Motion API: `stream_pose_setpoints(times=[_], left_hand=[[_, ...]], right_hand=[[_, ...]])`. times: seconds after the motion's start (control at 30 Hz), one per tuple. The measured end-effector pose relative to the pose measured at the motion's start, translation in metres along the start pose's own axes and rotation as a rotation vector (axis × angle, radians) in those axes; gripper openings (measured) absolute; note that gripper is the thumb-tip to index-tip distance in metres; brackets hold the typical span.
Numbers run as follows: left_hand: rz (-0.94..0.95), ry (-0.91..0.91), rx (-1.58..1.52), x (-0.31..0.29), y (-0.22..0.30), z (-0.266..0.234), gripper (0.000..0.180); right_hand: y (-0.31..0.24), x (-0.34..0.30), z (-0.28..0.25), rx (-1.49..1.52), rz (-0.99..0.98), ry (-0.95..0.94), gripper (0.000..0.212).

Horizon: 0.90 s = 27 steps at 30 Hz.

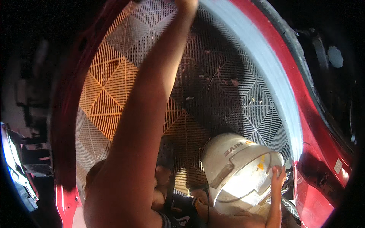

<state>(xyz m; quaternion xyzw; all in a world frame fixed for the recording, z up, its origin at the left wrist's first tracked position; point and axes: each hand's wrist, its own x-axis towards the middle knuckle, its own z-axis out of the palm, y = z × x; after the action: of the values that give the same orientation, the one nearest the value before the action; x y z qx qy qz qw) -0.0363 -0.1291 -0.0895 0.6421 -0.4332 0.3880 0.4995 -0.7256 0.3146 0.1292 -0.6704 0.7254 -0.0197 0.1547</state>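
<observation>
My left arm stretches far forward to the top edge of the view, where only the base of my left hand [186, 3] shows; its fingers are cut off. Low on the right, my right hand [279, 175] grips the rim of a dirty white plastic bucket [216, 155]. The bucket is tipped on its side, its mouth toward me, with bright light inside and a yellow-orange smear on its wall. Around both arms curves a red car body panel [283, 57] with a dull light-grey band [266, 51] along its inner edge.
Ribbed grid floor tiles in grey and orange [104, 89] lie below, scattered with small debris. Dark trim [292, 40] runs outside the red panel at the right. My bent legs are at the bottom, and part of a wheel [291, 209] shows at lower right.
</observation>
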Motion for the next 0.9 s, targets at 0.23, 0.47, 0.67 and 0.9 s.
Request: stream_pose_setpoints(times=[0.23, 0.47, 0.67, 0.9], left_hand=[[-0.258, -0.037, -0.170, 0.017, 0.009, -0.025, 0.045], [-0.269, -0.046, -0.129, 0.028, 0.004, -0.050, 0.047], [-0.237, -0.251, -0.413, 0.058, -0.047, -0.058, 0.050], [-0.517, -0.244, -0.258, 0.075, 0.001, -0.074, 0.048]], right_hand=[[0.013, 0.001, 0.002, -0.050, 0.069, -0.035, 0.048], [0.043, 0.007, 0.021, -0.070, 0.034, -0.011, 0.061], [0.045, 0.020, 0.034, -0.027, 0.008, -0.052, 0.071], [0.032, 0.005, 0.019, -0.050, 0.015, 0.002, 0.063]])
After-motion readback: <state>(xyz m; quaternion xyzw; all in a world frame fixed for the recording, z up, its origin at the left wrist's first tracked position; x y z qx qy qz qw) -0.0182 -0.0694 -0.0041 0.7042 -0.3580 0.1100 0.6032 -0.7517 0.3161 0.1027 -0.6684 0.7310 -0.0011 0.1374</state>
